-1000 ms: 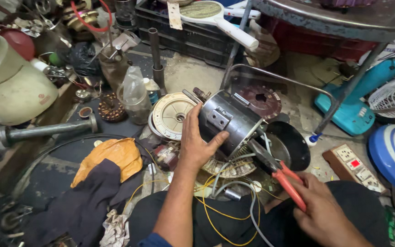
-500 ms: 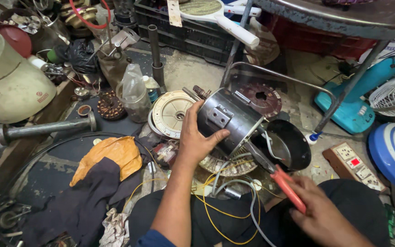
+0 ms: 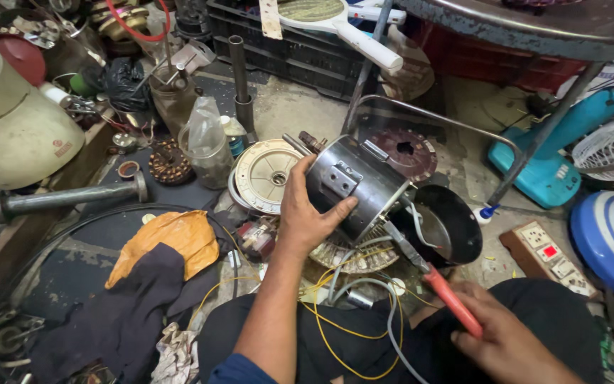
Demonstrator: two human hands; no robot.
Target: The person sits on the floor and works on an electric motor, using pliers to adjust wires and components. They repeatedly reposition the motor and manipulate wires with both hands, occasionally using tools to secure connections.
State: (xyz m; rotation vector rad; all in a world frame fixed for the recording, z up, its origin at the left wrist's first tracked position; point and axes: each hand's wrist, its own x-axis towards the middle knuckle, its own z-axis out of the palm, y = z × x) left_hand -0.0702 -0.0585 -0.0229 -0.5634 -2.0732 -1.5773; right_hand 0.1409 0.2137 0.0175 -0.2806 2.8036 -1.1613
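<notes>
Hands work over a cluttered workshop floor in the head view. Left hand (image 3: 305,213) wraps its fingers and thumb around a dark metal motor housing (image 3: 364,186), gripping it closed and holding it tilted, open end toward the lower right. Right hand (image 3: 506,338), below and right of the housing, is closed around the red handles of pliers (image 3: 438,284), whose metal nose reaches up to the housing's lower rim. Just right of the housing sits a black bowl-shaped cover (image 3: 456,227). Yellow and grey wires (image 3: 353,313) trail from under the housing toward the person's lap. Left of the housing lies a cream round end plate (image 3: 268,174), and farther left a clear plastic bottle (image 3: 207,142). Down-left of the housing an orange cloth (image 3: 168,242) lies on dark fabric. Far right of the housing stands a teal fan base (image 3: 556,163), and below that a white socket strip (image 3: 552,259).
</notes>
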